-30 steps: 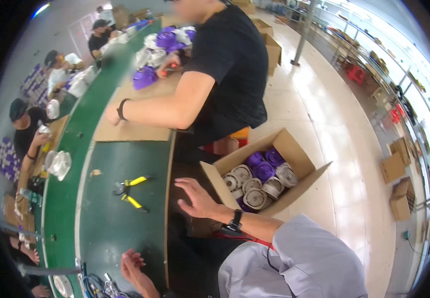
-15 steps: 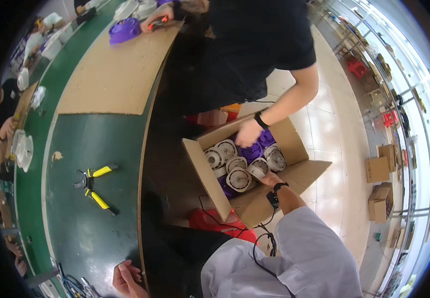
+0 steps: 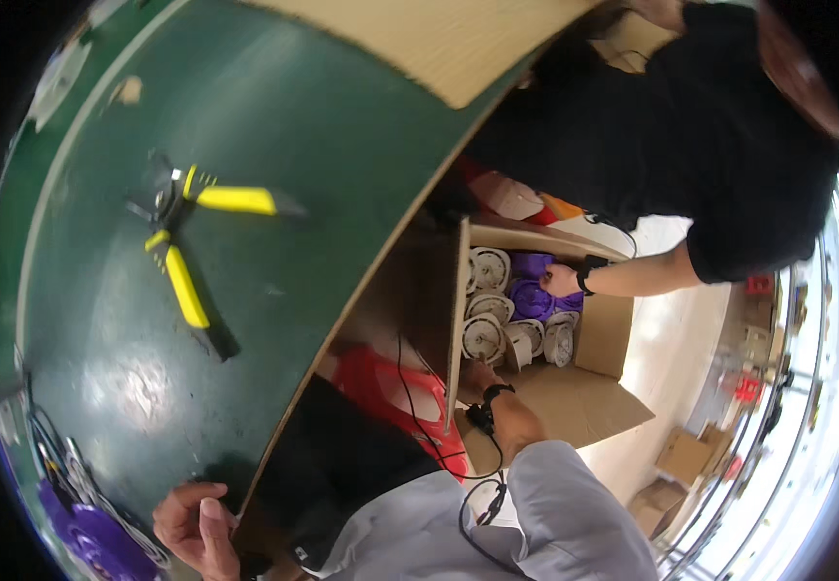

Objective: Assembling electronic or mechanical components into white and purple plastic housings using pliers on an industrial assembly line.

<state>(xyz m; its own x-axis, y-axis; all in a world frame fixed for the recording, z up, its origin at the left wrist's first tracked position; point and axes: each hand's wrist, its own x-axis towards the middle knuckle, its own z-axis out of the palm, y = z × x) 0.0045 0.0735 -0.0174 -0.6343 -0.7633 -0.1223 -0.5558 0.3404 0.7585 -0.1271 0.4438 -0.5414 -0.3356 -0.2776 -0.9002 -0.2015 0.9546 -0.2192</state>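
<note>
My right hand (image 3: 480, 375) reaches into an open cardboard box (image 3: 601, 324), low at its near left side, next to the white round plastic housings (image 3: 483, 338). Its fingertips are partly hidden, and whether they grip anything does not show. Several white housings and some purple round plastic parts (image 3: 533, 301) fill the box. A co-worker's hand (image 3: 562, 281) reaches in from the far right and touches the purple parts. My left hand (image 3: 198, 531) rests at the green table's edge, fingers loosely curved and apart, holding nothing.
On the green table (image 3: 274, 126) lie spread yellow-handled pliers (image 3: 187, 281). A purple part (image 3: 100, 542) and cables (image 3: 46, 436) are at the near left. A cardboard sheet (image 3: 439, 39) covers the far end. A red stool (image 3: 395, 387) stands beside the box; a black cable (image 3: 410, 407) hangs near it.
My view has turned toward the table. My right hand has left the white housing at the box's near side and moved left along the row. The co-worker's hand stays among the purple parts.
</note>
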